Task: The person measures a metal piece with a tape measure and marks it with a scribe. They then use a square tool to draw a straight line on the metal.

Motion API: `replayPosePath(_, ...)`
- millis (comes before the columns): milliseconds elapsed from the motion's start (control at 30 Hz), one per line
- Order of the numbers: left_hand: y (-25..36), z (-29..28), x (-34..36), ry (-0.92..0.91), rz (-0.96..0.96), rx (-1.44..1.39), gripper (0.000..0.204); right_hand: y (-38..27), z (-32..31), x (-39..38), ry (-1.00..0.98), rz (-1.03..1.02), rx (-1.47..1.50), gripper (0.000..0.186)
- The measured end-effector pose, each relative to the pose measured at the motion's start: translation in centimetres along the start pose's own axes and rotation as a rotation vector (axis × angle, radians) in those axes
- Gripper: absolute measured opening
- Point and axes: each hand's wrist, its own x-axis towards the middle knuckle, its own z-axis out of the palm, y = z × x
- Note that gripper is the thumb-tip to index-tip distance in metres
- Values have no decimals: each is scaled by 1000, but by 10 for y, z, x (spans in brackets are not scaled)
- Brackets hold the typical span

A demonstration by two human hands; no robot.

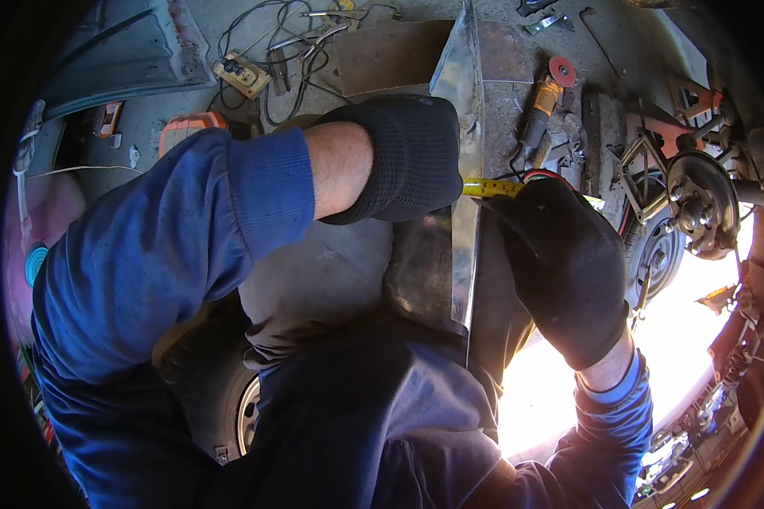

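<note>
A long bent strip of bare sheet metal [465, 127] stands on edge in front of me, running down between my legs. My left hand [407, 157], in a black knit glove, is closed against the strip's left side; its fingertips and whatever they grip are hidden. A yellow tape measure [490, 187] has a short length of blade stretched across the strip, from beside my left hand to my right. My black-gloved right hand [564, 263] is wrapped round the tape measure's case, which it mostly covers.
An orange angle grinder [542, 106] lies beyond my right hand. Flat rusty sheets [396, 58], a power strip [243, 76] and tangled cables lie on the floor ahead. A brake disc hub [701, 204] and wheel [655, 250] are at right; a tyre [208, 377] is at lower left.
</note>
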Motion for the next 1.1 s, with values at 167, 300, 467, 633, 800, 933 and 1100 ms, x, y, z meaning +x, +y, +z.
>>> replayPosePath(167, -5, 1, 2, -1, -16, 16, 15, 3, 2, 3, -17, 18, -11, 21)
replayPosePath(300, -9, 6, 2, 56, 13, -1, 17, 4, 3, 4, -1, 9, -8, 21)
replayPosePath(467, -10, 10, 3, 83, 51, 11, 20, 4, 2, 4, -13, 4, -21, 21)
replayPosePath(633, -9, 7, 2, 60, 29, 13, 21, 3, 1, 4, -23, 8, -35, 22)
replayPosePath(800, -7, 8, 2, 68, 12, -10, 20, 2, 0, 5, -17, -22, -61, 24)
replayPosePath(933, -7, 7, 3, 54, 18, 2, 19, 2, -1, 6, -45, -24, -91, 22)
replayPosePath(1100, -2, 4, 4, 3, -45, -10, 16, 2, -2, 8, -85, -63, -138, 19)
